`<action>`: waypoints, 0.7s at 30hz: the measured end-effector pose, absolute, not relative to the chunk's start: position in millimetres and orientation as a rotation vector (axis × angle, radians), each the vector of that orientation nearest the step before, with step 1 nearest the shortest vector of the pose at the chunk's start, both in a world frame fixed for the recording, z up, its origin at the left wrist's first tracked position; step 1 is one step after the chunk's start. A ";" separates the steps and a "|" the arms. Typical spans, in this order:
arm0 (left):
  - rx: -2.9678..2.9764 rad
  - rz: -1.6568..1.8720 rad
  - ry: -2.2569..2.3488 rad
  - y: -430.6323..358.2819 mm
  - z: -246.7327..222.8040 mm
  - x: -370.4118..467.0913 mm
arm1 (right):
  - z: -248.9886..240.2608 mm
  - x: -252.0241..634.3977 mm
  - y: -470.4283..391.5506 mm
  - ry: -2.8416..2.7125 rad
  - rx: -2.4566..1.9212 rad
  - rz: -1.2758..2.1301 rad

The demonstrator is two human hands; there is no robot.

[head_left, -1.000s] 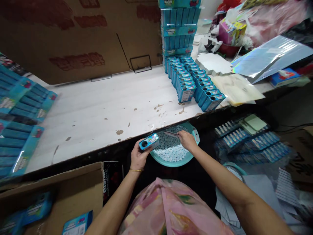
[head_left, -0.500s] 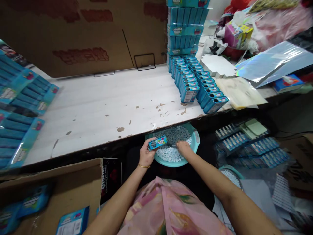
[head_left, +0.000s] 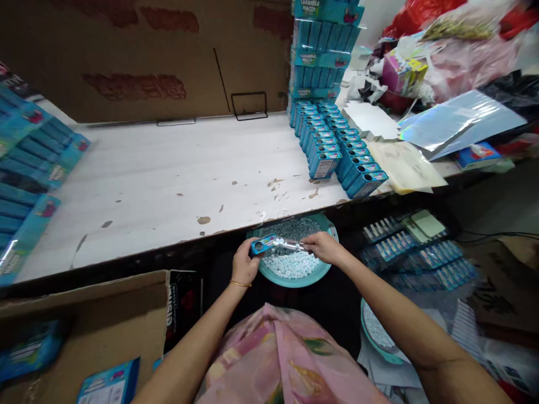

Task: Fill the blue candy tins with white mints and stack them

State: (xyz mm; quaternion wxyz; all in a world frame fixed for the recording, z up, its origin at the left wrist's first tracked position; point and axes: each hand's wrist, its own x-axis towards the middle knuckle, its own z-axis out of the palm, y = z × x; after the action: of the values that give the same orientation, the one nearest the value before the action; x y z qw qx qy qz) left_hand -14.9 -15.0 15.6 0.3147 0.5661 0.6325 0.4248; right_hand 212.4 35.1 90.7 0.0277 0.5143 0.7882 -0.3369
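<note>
My left hand (head_left: 245,262) is closed around a small blue candy tin (head_left: 263,244), tilted above the basin's left side. My right hand (head_left: 324,247) grips a narrow metal scoop (head_left: 291,244) by its right end. White candies lie along the scoop, and its left end is at the tin's top. Under both hands a turquoise basin (head_left: 275,281) holds many small white candies (head_left: 290,266). The basin sits below the table edge, in front of my lap.
Two rows of blue tins (head_left: 322,160) stand on the white table (head_left: 168,174), with stacked display packs (head_left: 320,56) behind. More packs (head_left: 37,151) stand at left. A cardboard box (head_left: 105,303) is at lower left. A second basin (head_left: 379,331) is low on the right.
My right hand has come up out of the candies with a loaded scoop and brought it to the tin. The tin now tilts toward the scoop. The camera view has shifted slightly.
</note>
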 end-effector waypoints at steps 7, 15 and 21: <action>1.575 1.106 1.671 -12.2 19.4 -0.9 | 160.4 159.1 15.4 2.507 1.387 -0.194; 1.491 1.113 1.573 -7.8 42.3 2.4 | 149.5 181.5 30.5 2.679 1.464 -0.376; 1.536 1.261 1.329 14.3 86.4 24.8 | 167.4 179.4 49.4 2.862 1.305 -0.216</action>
State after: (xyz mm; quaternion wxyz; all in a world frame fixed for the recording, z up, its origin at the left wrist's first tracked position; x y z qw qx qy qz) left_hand 24.8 14.3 86.4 0.3667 0.5976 0.5172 0.4908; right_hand 179.4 49.4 167.4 -0.0056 0.4138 0.9078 -0.0685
